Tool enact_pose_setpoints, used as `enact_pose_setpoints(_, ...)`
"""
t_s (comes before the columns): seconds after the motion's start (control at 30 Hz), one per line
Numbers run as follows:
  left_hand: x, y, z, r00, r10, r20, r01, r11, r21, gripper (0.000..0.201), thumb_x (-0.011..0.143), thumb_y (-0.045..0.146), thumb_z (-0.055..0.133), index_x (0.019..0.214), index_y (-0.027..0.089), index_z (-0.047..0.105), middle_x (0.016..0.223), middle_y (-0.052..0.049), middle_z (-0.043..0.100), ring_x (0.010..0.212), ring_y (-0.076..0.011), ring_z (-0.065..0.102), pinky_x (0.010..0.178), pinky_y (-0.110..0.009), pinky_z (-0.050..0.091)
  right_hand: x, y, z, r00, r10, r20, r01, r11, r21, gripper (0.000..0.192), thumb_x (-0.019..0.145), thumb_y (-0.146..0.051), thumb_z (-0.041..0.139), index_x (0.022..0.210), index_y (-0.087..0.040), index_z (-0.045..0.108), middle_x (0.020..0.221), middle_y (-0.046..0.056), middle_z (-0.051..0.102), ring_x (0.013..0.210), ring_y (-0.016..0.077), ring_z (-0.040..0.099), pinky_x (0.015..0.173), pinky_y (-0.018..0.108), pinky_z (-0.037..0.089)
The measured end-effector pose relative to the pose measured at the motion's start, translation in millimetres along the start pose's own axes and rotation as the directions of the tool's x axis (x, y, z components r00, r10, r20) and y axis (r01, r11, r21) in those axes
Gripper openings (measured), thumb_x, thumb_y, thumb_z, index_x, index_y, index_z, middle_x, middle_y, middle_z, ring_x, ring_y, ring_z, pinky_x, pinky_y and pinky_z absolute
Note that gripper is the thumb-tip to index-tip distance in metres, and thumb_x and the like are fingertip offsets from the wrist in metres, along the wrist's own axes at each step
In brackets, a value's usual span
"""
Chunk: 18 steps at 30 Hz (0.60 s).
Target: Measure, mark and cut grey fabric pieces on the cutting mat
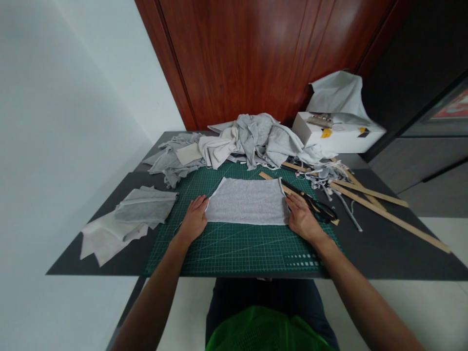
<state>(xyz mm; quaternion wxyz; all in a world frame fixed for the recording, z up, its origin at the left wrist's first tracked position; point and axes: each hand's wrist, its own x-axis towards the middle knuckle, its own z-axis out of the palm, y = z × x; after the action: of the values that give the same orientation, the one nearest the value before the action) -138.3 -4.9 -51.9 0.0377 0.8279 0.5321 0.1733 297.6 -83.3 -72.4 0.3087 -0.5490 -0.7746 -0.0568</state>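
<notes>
A light grey rectangular fabric piece (247,201) lies flat on a green gridded cutting mat (234,243). My left hand (193,219) rests palm down at the fabric's left edge, fingers on the corner. Palm down as well, my right hand (302,218) presses the fabric's right edge. Neither hand holds a tool. Black-handled scissors (314,204) lie on the mat just right of my right hand.
A heap of grey and cream cloth (241,141) sits behind the mat. Folded grey pieces (144,207) and white pieces (104,239) lie at left. Wooden sticks (380,207), fabric scraps (323,175) and a white box (338,131) are at right on the dark table (387,248).
</notes>
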Motion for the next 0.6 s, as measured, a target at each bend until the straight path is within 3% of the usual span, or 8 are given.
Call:
enact_pose_setpoints(0.2, 0.1, 5.2, -0.7, 1.000, 0.008, -0.022, -0.007, 0.999, 0.044, 0.055, 0.094, 0.010, 0.041, 0.143, 0.011, 0.064, 0.157, -0.018, 0.057, 0.151, -0.0314, 0.049, 0.129, -0.056, 0.037, 2.1, -1.2, -0.3, 1.000, 0.027, -0.007, -0.027, 0.999, 0.032, 0.054, 0.086, -0.005, 0.048, 0.137, -0.007, 0.067, 0.144, 0.024, 0.065, 0.146, 0.0357, 0.051, 0.121, 0.058, 0.047)
enact_pose_setpoints(0.33, 0.2, 10.5, -3.6, 1.000, 0.002, -0.022, 0.000, 0.998, 0.060, 0.053, 0.093, 0.012, 0.042, 0.140, 0.011, 0.066, 0.155, -0.019, 0.058, 0.149, -0.0342, 0.050, 0.127, -0.057, 0.039, 6.1, 2.0, -2.2, 0.996, 0.081, -0.039, -0.079, 0.995, 0.052, 0.050, 0.089, -0.008, 0.047, 0.135, -0.012, 0.068, 0.141, 0.020, 0.067, 0.138, 0.0328, 0.060, 0.118, 0.056, 0.051)
enact_pose_setpoints(0.47, 1.4, 19.7, -9.6, 1.000, -0.018, -0.008, 0.019, 0.994, 0.103, 0.053, 0.092, 0.013, 0.044, 0.140, 0.010, 0.067, 0.156, -0.020, 0.056, 0.149, -0.0358, 0.048, 0.127, -0.056, 0.039, 12.9, 2.0, -12.4, 0.987, 0.140, -0.076, -0.137, 0.990, 0.039, 0.041, 0.091, -0.008, 0.048, 0.123, -0.013, 0.073, 0.125, 0.019, 0.075, 0.119, 0.0313, 0.069, 0.109, 0.052, 0.056)
enact_pose_setpoints(0.6, 4.2, 30.8, -14.8, 1.000, -0.024, 0.009, 0.022, 0.988, 0.153, 0.056, 0.089, 0.010, 0.046, 0.141, 0.009, 0.066, 0.158, -0.019, 0.055, 0.151, -0.0362, 0.046, 0.129, -0.055, 0.037, 13.0, 5.8, -37.2, 0.969, 0.221, -0.112, -0.227, 0.973, -0.044, 0.030, 0.094, -0.012, 0.049, 0.107, -0.015, 0.076, 0.107, 0.017, 0.078, 0.103, 0.0305, 0.071, 0.100, 0.049, 0.055)
